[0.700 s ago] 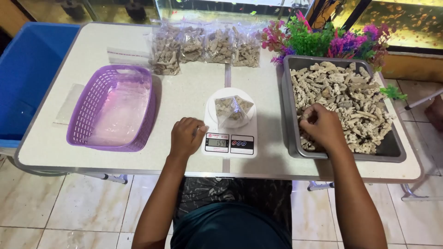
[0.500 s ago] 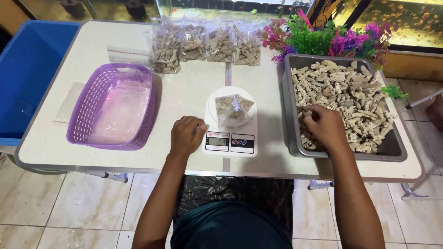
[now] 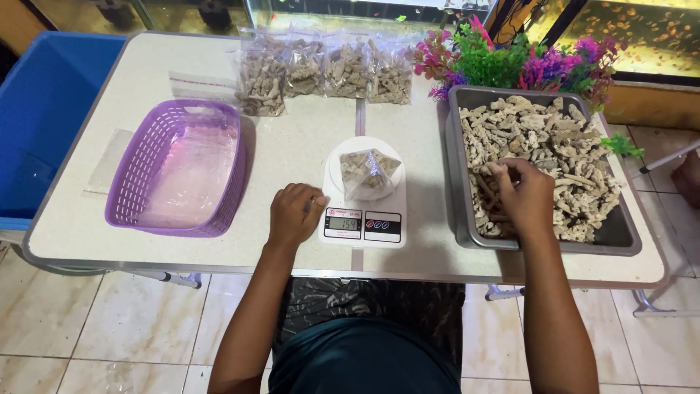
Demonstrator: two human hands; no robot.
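Note:
A white kitchen scale (image 3: 364, 211) stands in the middle of the table with a small clear bag of pale coral pieces (image 3: 369, 170) on its round platform. My left hand (image 3: 293, 213) rests on the table with curled fingers touching the scale's left edge. My right hand (image 3: 520, 192) is inside the grey metal tray (image 3: 459, 182) on the right, fingers pinched on a pale coral piece (image 3: 500, 168) amid the heap of coral rubble (image 3: 554, 153).
A purple plastic basket (image 3: 175, 168) lined with clear bags sits at the left. Several filled bags of coral (image 3: 321, 69) lie along the far edge. Artificial plants (image 3: 510, 62) stand behind the tray. A blue tub (image 3: 44, 109) is beside the table's left end.
My right hand has moved up the tray, away from me, and now pinches a coral piece. My left hand has stayed against the scale.

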